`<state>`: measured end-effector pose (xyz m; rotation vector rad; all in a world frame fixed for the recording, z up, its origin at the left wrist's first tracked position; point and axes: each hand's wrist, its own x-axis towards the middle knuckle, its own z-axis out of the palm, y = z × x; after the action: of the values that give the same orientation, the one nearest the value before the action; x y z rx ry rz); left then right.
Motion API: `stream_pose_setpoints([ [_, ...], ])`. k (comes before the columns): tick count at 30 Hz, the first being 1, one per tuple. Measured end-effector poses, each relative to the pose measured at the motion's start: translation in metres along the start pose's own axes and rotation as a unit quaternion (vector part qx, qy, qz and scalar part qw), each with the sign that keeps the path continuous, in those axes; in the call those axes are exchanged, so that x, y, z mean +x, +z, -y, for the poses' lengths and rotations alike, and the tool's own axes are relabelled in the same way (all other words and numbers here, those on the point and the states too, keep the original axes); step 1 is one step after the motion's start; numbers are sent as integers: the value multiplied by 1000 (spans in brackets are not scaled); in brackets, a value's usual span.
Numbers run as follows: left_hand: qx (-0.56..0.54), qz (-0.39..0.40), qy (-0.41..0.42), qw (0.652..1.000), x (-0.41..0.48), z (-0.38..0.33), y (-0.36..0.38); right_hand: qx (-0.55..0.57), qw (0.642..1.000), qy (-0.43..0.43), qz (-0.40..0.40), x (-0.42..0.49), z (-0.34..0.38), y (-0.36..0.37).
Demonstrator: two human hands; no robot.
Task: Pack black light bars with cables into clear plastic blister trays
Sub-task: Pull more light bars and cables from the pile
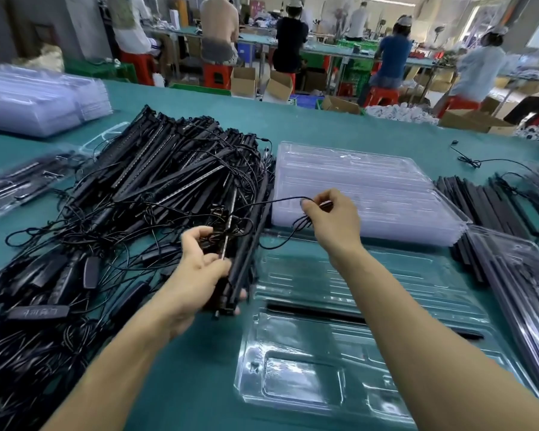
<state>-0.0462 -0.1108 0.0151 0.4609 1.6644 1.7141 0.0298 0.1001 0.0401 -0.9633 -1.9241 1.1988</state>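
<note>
My left hand (196,275) grips a bundle of black light bars (243,256) at their near ends, beside a big tangled pile of bars and cables (143,194). A thin black cable (271,202) runs from the bundle to my right hand (333,219), which pinches it above the table. In front of me lies an open clear blister tray (308,384); one black bar (355,318) lies across its middle slot. Behind it stands a stack of empty clear trays (371,188).
More black bars (486,203) lie at the right next to a filled tray (523,275). Packed trays (16,181) and a tall stack of clear trays (38,101) sit at the left. A loose cable (473,161) lies far right. People work at benches behind.
</note>
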Motion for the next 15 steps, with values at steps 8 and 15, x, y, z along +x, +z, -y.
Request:
stream_pose_setpoints([
  [8, 192, 15, 31, 981, -57, 19, -23, 89, 992, 70, 54, 11, 3, 0],
  [15, 365, 137, 56, 919, -63, 15, -60, 139, 986, 85, 36, 21, 4, -2],
])
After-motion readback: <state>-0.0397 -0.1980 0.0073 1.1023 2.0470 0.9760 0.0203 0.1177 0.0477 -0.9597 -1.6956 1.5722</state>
